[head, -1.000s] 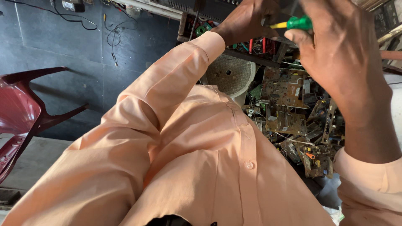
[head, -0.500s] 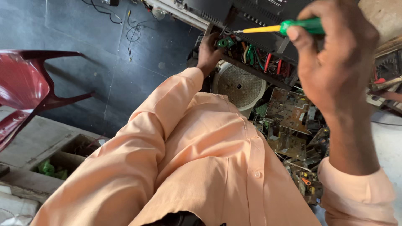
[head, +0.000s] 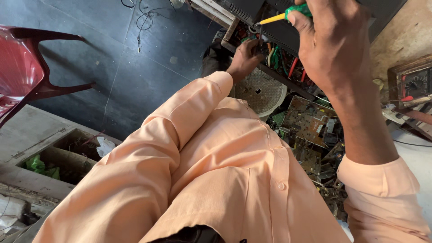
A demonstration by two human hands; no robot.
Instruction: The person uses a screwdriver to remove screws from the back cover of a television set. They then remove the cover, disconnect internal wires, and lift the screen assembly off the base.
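The right hand (head: 335,45) was closed around a screwdriver with a green plastic handle and yellow shaft (head: 283,15), its fingers wrapped tight on the handle near the top edge of the view, the shaft pointing left toward the open black chassis of an electronic set (head: 279,27). The left hand (head: 245,58) reached into the same chassis lower down, among red and green wires (head: 281,60); its fingers were curled in against the parts there, but whether they pinched anything could not be told. Both sleeves were of peach cloth.

Just beside the left hand and below the chassis lay a round pale perforated speaker grille (head: 261,92). To its right a heap of brown and green circuit boards (head: 315,130) crowded the space between the person's body and right forearm, leaving little free room there. At the right edge stood a brown box-shaped meter with a dark dial (head: 411,83).

The open room lay to the left: a dark tiled floor (head: 135,72) with loose black cables (head: 148,20) near the top. A red plastic chair (head: 22,67) stood at the left edge, well apart from the hands. Below it a grey wooden compartment (head: 67,153) held green scraps and a crumpled white piece.
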